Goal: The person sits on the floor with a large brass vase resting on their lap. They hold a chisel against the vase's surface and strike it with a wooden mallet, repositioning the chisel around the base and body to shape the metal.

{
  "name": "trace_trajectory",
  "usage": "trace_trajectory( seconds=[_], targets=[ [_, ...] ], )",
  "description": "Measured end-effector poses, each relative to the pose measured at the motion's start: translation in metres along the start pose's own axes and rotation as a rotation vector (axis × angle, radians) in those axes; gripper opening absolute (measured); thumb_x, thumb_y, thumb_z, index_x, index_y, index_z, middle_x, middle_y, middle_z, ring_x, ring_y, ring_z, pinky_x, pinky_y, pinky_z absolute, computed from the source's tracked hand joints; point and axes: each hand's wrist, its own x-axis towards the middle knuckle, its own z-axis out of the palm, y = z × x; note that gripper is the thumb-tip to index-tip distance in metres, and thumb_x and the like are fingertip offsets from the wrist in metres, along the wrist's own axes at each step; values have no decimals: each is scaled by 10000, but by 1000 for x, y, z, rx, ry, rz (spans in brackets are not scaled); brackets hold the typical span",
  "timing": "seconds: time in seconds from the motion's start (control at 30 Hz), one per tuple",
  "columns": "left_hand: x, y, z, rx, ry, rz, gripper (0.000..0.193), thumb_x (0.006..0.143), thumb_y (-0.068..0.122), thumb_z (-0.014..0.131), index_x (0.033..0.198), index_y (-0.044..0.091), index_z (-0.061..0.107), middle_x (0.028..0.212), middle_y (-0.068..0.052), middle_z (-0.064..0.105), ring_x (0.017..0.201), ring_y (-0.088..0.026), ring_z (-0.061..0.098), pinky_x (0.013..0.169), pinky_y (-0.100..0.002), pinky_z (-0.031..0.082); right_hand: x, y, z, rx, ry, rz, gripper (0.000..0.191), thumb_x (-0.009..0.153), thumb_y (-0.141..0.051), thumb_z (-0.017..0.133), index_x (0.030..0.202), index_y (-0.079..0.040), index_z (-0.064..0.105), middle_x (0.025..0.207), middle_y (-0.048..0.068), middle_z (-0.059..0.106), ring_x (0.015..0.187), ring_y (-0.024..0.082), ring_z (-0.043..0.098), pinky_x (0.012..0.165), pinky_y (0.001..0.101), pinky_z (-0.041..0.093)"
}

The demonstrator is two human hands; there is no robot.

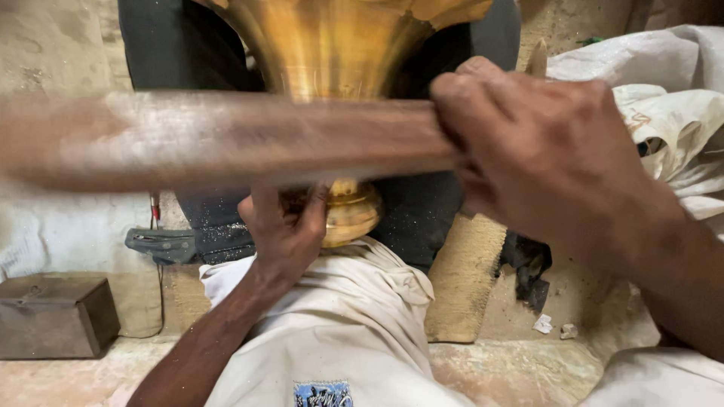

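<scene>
Brass vessel (339,53) sits dead centre in front of me, flared golden body up top, narrowing to a rounded bulb at the bottom. The bulb rests on the pale cloth (354,301) over my lap. Its middle is hidden behind the wooden stick (226,139).

My left hand (285,230) is under the stick, fingers wrapped around the lower neck of the vessel just above the bulb. Closed grip, thumb and fingers on the metal.

My right hand (539,147) is fisted tight on the right end of the stick. The stick runs level across the view, from my fist out to the left edge, passing in front of the vessel. It is smeared by motion blur, so I cannot tell whether it touches the brass.

Behind the vessel: dark fabric (422,211), flecked with fine dust lower down. Right of the bulb, a tan woven mat (464,279) stands on edge against it. Crumpled white sacks (664,113) sit far right. Lower left, a small dark metal box (56,316) is on the floor, well apart from my hands. A grey strap piece (162,243) lies just above it, near the dark fabric.
</scene>
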Motion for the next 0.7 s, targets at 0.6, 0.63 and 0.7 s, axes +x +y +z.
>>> trace_trajectory(
  seconds=[0.6,0.63,0.7],
  targets=[
    [-4,-6,4,-55,94,55,86,901,-80,645,937,-50,572,757,-8,641,617,-128,610,545,-282,533,5,-12,-16,-48,197,-6,206,998,-278,728,1147,-150,664,987,10,697,720,125,670,580,280,526],
    [-7,-12,4,-41,96,82,86,936,-80,653,934,-43,575,741,-1,651,593,-127,612,526,-282,522,4,-13,-17,-236,167,-9,182,979,-329,712,1084,-187,668,951,-7,705,682,117,666,527,265,504],
    [-15,-21,3,-24,16,144,99,911,-94,628,985,-31,613,823,-70,620,684,-173,587,593,-309,509,3,-14,-19,-281,126,1,167,963,-372,704,1027,-219,680,888,-20,701,629,117,652,473,272,485]
  ],
)
